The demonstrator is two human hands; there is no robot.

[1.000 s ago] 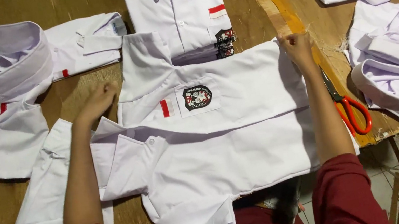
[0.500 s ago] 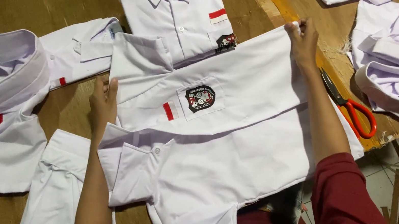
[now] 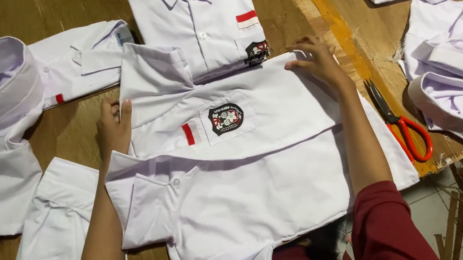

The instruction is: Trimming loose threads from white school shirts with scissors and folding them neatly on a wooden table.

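Folding step: left hand [image 3: 112,126] flat, fingers together, right hand [image 3: 316,62] spread, both pressing white shirt [image 3: 237,171]. Next probably crease smoothing; fold edge unclear.

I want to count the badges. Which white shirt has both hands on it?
The middle shirt with the round badge. The left hand and right hand press its two sides; the other shirts lie untouched.

Two hands [image 3: 114,127], one pair of red-handled scissors [image 3: 400,122], one wooden table [image 3: 73,130], many white shirts [image 3: 254,121]
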